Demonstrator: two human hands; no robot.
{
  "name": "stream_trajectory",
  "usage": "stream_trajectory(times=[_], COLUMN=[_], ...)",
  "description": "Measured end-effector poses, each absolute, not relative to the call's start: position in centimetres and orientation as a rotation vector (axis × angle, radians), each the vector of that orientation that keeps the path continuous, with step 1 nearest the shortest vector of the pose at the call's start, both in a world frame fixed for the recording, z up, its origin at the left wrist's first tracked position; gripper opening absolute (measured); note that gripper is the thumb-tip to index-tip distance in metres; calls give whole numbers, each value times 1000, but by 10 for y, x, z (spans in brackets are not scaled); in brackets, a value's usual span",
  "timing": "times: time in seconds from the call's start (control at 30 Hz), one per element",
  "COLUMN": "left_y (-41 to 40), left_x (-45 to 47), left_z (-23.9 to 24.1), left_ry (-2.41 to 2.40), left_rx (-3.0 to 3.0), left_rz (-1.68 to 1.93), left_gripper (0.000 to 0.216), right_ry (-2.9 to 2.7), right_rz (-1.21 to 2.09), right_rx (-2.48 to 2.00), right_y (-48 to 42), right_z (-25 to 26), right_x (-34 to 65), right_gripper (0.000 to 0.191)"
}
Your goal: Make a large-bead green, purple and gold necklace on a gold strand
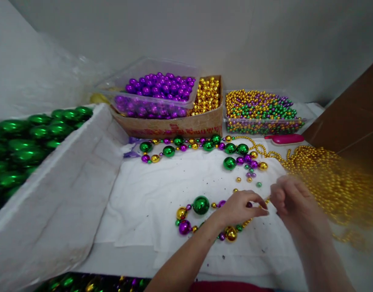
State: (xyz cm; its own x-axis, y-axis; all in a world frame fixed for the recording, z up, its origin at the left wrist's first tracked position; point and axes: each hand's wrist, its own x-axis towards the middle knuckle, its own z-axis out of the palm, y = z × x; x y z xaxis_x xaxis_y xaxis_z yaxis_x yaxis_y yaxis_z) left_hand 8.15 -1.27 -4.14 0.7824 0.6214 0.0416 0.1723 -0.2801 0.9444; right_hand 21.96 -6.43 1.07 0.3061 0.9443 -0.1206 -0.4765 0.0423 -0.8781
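A bead necklace (201,205) with green, purple and gold balls lies in a loop on the white cloth, partly under my left forearm. My left hand (243,206) pinches at the strand's gold end, its thumb and forefinger nearly meeting; a dark purple bead shows between the fingers. Close by on the right, my right hand (294,200) is curled closed and somewhat blurred, and what it holds is hidden. Loose purple balls (254,164) and small beads (249,179) lie just beyond my hands. A second bead strand (168,151) stretches across the cloth's back.
A foam box of large green balls (28,155) stands left. At the back are a clear tub of purple balls (160,89), a carton with gold balls (208,95) and a tub of mixed beads (261,107). Gold bead chains (326,174) heap right, near a pink-handled tool (286,139).
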Motion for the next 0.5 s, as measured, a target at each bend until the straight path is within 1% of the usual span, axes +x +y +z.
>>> stream_trajectory(times=[0.07,0.23,0.4,0.5], left_y=[-14,-14,-10,-5], left_x=[80,69,62,60], left_z=[-49,-52,-46,-44], left_ry=[650,872,952,945], left_rx=[2039,2298,2364,2362], left_rz=[362,125,24,20], left_gripper=[15,28,26,27], right_ry=[-537,-442,-386,-428], right_rz=[1197,1125,1018,901], right_rx=[-942,-876,-818,-876], right_y=[-65,-70,-77,-81], right_z=[9,-6,-15,-15], right_x=[228,255,267,269], right_gripper=[13,22,22,19])
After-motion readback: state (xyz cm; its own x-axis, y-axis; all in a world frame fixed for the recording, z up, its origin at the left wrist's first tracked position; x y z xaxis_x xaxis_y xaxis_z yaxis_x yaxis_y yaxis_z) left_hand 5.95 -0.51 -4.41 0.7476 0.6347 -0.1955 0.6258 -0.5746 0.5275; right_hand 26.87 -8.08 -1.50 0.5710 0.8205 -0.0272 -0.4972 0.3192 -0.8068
